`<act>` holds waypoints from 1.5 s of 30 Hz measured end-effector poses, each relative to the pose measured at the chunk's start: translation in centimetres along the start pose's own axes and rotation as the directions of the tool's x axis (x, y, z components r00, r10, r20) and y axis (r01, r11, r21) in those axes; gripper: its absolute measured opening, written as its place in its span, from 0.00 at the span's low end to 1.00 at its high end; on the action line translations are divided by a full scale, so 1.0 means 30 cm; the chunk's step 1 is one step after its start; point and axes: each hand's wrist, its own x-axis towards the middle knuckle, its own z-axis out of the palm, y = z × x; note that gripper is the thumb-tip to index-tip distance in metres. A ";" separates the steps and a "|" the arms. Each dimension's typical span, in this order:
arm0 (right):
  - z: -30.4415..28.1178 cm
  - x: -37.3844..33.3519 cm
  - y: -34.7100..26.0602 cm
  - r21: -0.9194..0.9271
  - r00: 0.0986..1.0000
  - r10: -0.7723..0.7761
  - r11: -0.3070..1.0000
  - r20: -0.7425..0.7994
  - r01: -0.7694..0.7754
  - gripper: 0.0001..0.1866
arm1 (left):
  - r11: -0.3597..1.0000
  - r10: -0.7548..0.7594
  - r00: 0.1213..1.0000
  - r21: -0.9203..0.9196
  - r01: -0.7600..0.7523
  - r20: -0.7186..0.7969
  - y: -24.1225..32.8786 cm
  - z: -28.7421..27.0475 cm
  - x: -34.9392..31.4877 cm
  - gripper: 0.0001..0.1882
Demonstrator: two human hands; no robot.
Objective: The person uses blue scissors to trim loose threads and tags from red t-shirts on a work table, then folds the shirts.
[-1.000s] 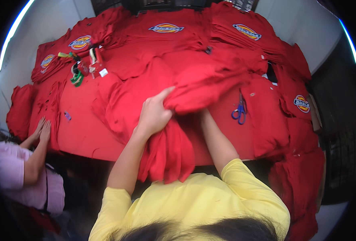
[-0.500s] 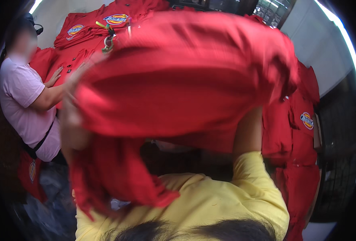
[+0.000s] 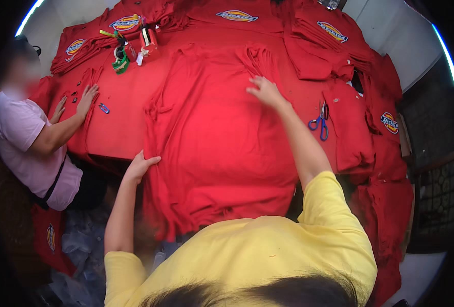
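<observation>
A red knit shirt (image 3: 222, 138) lies spread in front of me, its near end hanging over the table edge towards my yellow top. My left hand (image 3: 144, 165) is closed at the shirt's left edge, with the thumb on the cloth and some fingers hidden by the fabric. Over the upper right part of the shirt, my right hand (image 3: 267, 92) is open, fingers apart, touching or just above the bunched cloth. Blue-handled scissors (image 3: 320, 123) rest on the table to the right of the shirt.
Folded red shirts (image 3: 332, 33) with patches line the far and right sides of the red table (image 3: 119, 128). A green tape dispenser (image 3: 120, 62) and a red holder (image 3: 149, 42) stand far left. Small blue snips (image 3: 104, 108) lie near a co-worker (image 3: 32, 123), whose hands press red cloth.
The red shirt, raised and blurred in front of me before, has come down onto the table and spread out. My right hand now shows on top of it, and my left hand is lower at its edge.
</observation>
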 end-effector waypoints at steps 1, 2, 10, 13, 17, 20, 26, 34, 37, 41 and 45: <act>0.062 -0.078 0.014 -0.047 0.999 0.031 0.998 -0.018 -0.032 0.33 | 0.988 0.078 0.996 0.141 -0.070 -0.053 -0.027 0.005 0.019 0.36; 0.104 -0.148 0.018 -0.170 0.995 -0.007 0.985 -0.102 -0.011 0.31 | 0.950 0.167 0.982 0.280 -0.137 -0.087 -0.038 0.011 0.041 0.39; 0.180 -0.200 0.049 -0.270 0.910 -0.111 0.963 -0.400 -0.001 0.21 | 0.440 0.254 0.914 0.880 0.182 -0.316 0.121 0.163 -0.016 0.37; 0.132 -0.146 0.050 -0.194 0.803 0.222 0.903 -0.553 -0.383 0.16 | 0.480 0.143 0.892 0.818 0.316 -0.429 0.213 0.121 -0.005 0.32; 0.035 0.053 0.051 0.024 0.742 0.184 0.975 -0.644 -0.221 0.14 | 0.336 0.719 0.623 0.939 0.077 -0.308 0.252 0.159 0.082 0.29; 0.038 0.292 0.002 0.098 0.772 0.121 0.992 -0.624 -0.076 0.20 | 0.478 0.741 0.659 0.792 -0.380 -0.130 0.319 0.270 0.314 0.21; -0.053 0.612 0.048 0.235 0.864 0.260 0.957 -0.432 -0.171 0.13 | 0.389 0.878 0.431 0.834 -0.391 -0.208 0.488 0.315 0.994 0.22; -0.186 0.709 0.221 0.221 0.845 0.314 0.946 -0.432 -0.239 0.20 | 0.258 0.848 0.523 0.927 -0.271 -0.083 0.651 0.243 1.378 0.14; -0.108 0.713 0.282 0.070 0.802 0.408 0.904 -0.437 -0.421 0.21 | 0.078 0.868 0.494 0.971 -0.224 0.044 0.646 0.101 1.497 0.14; -0.032 0.744 0.342 0.033 0.749 0.479 0.851 -0.458 -0.524 0.20 | 0.067 0.866 0.497 0.969 -0.236 0.061 0.574 0.017 1.552 0.13; -0.040 0.759 0.366 0.013 0.777 0.425 0.881 -0.464 -0.473 0.19 | 0.061 0.837 0.537 0.960 -0.274 0.100 0.607 0.033 1.539 0.13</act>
